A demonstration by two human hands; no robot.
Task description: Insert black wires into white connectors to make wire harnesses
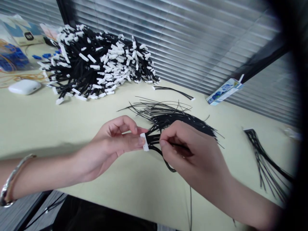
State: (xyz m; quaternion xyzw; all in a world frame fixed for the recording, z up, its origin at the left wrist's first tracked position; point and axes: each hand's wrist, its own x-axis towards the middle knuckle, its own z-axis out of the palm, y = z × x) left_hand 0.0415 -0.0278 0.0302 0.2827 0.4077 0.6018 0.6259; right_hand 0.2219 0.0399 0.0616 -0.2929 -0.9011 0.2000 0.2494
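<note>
My left hand (pixel 113 142) pinches a small white connector (pixel 144 142) between thumb and fingers, just above the pale table (pixel 33 125). Short black wires run from the connector to the right. My right hand (pixel 190 150) is curled closed against those wires, pinching a thin black wire (pixel 166 160) that loops down below the connector. Right behind my hands lies a loose bundle of black wires (pixel 173 117).
A big heap of black wire assemblies with white connectors (pixel 98 62) fills the back left. A white rounded device (pixel 24 86), yellow cables and blue parts lie at the far left. A small carton (pixel 223 92) leans at the window blinds. More black wires (pixel 267 160) lie at right.
</note>
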